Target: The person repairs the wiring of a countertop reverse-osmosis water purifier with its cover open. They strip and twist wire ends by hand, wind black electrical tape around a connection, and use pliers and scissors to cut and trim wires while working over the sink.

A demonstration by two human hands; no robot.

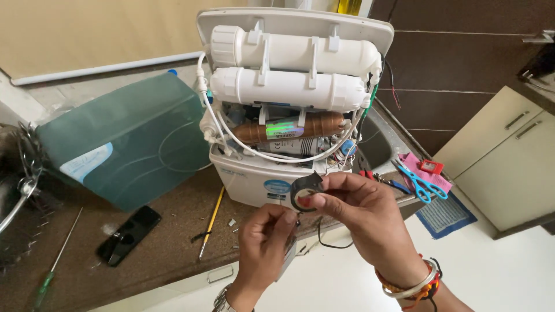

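The right hand (358,211) has its grip closed on a black roll of insulating tape (305,192), pinched between thumb and fingers. Just below it, the left hand (266,242) pinches shut on the tape's loose end. Right behind the grip stands an opened white water purifier (289,104); a yellow-handled screwdriver (211,221) lies left of it on the brown desk (167,254).
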